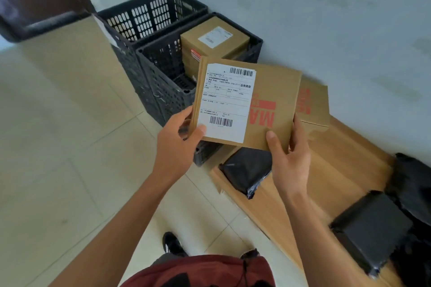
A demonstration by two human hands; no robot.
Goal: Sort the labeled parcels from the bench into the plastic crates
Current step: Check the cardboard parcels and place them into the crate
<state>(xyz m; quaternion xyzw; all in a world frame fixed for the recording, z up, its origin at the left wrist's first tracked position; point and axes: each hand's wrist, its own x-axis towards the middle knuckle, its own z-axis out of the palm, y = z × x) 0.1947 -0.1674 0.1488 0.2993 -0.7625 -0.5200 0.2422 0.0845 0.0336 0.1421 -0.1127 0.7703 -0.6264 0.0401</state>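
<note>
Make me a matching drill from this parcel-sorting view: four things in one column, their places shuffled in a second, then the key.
Things
1. flat brown cardboard mailer with white shipping label
2. brown cardboard box with small white label
3. small black plastic-wrapped parcel
4. far black perforated plastic crate

Places
A. lying on the wooden bench
B. standing nearest the wall corner, no parcel visible inside
C. held between the left hand and right hand
D. sitting inside the near black plastic crate

Pairs: 1-C, 2-D, 3-A, 4-B
</note>
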